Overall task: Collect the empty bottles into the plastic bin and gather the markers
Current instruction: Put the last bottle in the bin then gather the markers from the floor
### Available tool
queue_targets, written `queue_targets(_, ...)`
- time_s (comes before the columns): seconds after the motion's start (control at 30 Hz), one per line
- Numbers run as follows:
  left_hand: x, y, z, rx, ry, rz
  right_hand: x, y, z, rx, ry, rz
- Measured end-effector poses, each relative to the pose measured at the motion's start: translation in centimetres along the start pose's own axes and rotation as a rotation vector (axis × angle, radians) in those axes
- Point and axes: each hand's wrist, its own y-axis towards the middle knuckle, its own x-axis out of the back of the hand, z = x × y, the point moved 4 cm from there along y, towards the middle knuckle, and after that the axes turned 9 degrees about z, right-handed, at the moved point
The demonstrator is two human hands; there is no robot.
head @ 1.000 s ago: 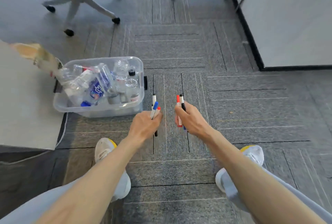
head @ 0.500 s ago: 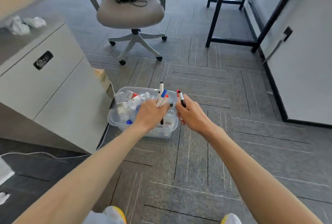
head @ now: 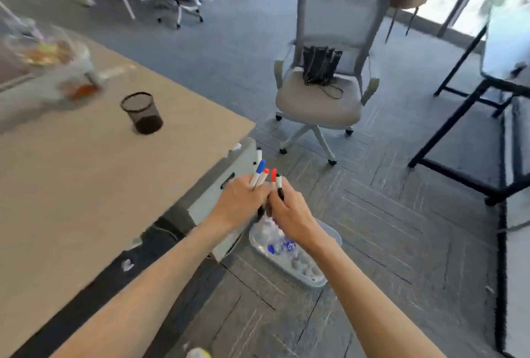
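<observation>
Seen from the person's head, two bare forearms reach from the lower edge toward the middle of the frame, where both hands meet, almost touching. The left hand (head: 241, 199) is curled round three markers (head: 259, 172) that stand up out of the fist: one with a blue cap, one with a red cap, and a taller white one whose tip is too blurred to name. The right hand (head: 292, 214), just to the right of it, pinches two markers (head: 276, 178), one capped red and one capped black, which also point upward. Directly below and behind the hands, in the lower middle of the frame, a clear plastic bin (head: 317, 278) sits on the grey carpet floor (head: 387, 228), and crumpled empty bottles (head: 282, 244) lie inside it. The left half of the frame is filled by a pale wooden worktop (head: 86, 191), with a black mesh cup (head: 142, 112) standing on it toward the upper left and some blurred clutter beyond that. A grey drawer cabinet (head: 212, 205) sits under the worktop's corner, beside the bin. In the upper middle is a grey office chair (head: 318, 105) with a black bag (head: 321, 66) on its seat.
</observation>
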Motion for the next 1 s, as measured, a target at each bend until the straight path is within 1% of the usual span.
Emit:
queue_targets(0.1,9.9,-1.0,-1.7,0.031,0.017,-0.101,-2.7,3.8,9.4,0.066,0.078,0.009)
queue_targets(0.17,14.5,-1.3,-1.9,0.063,-0.007,-0.145,-4.6,6.1,12.7,0.079,0.096,0.038)
queue_targets(0.27,21.9,-1.0,-1.4,0.104,0.028,-0.211,-8.1,10.5,17.1,0.057,0.092,0.139)
queue_targets(0.37,27.0,1.0,-0.5,0.162,0.057,-0.245,-9.2,14.7,20.1,0.068,0.1,0.164)
queue_targets(0.53,30.7,4.7,2.8,0.274,0.041,-0.268,-8.1,22.7,20.8,0.059,0.049,0.13)
queue_targets(0.6,31.5,5.7,4.2,0.317,0.054,-0.281,-7.9,26.1,20.2,0.054,0.102,0.107)
queue_targets(0.7,32.7,7.0,5.3,0.368,-0.021,-0.384,-8.2,31.2,20.2,0.082,0.112,0.139)
queue_targets(0.77,33.5,7.9,5.7,0.401,-0.063,-0.431,-8.9,33.9,20.0,0.063,0.11,0.164)
queue_targets(0.9,35.5,9.8,6.1,0.403,-0.12,-0.511,-11.0,38.5,20.6,0.051,0.047,0.182)
queue_targets(1.0,37.3,11.3,6.6,0.387,-0.141,-0.561,-13.0,41.3,20.5,0.056,0.02,0.233)
